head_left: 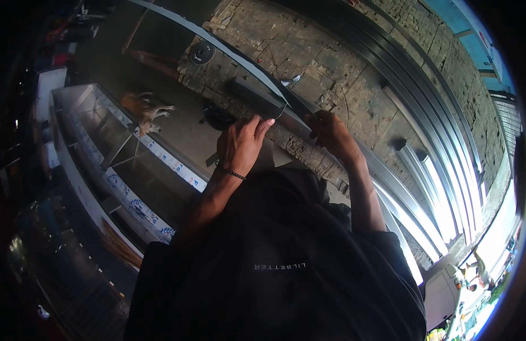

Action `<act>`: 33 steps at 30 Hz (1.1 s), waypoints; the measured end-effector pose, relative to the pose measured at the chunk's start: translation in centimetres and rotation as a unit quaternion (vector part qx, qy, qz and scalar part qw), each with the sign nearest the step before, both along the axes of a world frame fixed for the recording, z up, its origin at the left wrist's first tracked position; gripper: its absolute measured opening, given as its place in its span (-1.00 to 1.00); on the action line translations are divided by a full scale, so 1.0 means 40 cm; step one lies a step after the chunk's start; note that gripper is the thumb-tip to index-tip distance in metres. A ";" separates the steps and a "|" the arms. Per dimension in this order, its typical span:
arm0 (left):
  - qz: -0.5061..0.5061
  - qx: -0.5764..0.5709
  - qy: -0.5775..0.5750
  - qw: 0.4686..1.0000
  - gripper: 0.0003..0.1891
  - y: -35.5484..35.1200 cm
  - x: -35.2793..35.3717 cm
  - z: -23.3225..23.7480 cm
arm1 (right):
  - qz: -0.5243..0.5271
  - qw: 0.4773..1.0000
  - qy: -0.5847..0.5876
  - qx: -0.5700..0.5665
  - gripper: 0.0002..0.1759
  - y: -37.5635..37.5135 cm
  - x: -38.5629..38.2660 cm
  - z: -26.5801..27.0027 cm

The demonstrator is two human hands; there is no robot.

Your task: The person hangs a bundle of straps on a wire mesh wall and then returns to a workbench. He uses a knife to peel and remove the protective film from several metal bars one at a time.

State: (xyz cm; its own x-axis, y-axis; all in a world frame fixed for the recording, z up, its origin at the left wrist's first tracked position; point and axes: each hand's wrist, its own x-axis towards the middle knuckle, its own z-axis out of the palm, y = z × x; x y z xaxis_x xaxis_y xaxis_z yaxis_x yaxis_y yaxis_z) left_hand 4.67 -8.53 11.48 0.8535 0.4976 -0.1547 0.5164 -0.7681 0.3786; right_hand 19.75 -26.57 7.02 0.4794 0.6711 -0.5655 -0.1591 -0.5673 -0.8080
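Note:
A long, narrow strip (240, 58) runs from the top left toward my hands, pale along most of its length and dark near my right hand. My right hand (333, 136) is closed around its dark part. My left hand (240, 142), with a beaded bracelet at the wrist, has its fingers curled and its thumb against a thin dark strand (282, 111) by the strip. What lies under the left fingertips is hidden. Just beyond the left hand, a grey metal bar (252, 95) lies along the edge of the worn wooden bench (331, 68).
Several long metal profiles (408, 74) lie across the bench on the right. A black disc (202, 53) rests near the bench's left end. On the floor to the left lies a brown dog (144, 109), beside a metal frame (75, 94) with printed tape on its bars.

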 end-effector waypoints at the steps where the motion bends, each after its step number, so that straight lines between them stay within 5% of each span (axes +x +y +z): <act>1: 0.000 0.000 -0.001 1.000 -0.52 0.005 0.002 0.000 | -0.004 1.000 0.005 -0.004 -0.47 0.001 0.002 0.000; 33: -0.035 -0.007 -0.046 0.998 -0.58 0.032 0.006 0.003 | -0.007 1.000 -0.002 -0.023 -0.50 0.007 -0.007 0.013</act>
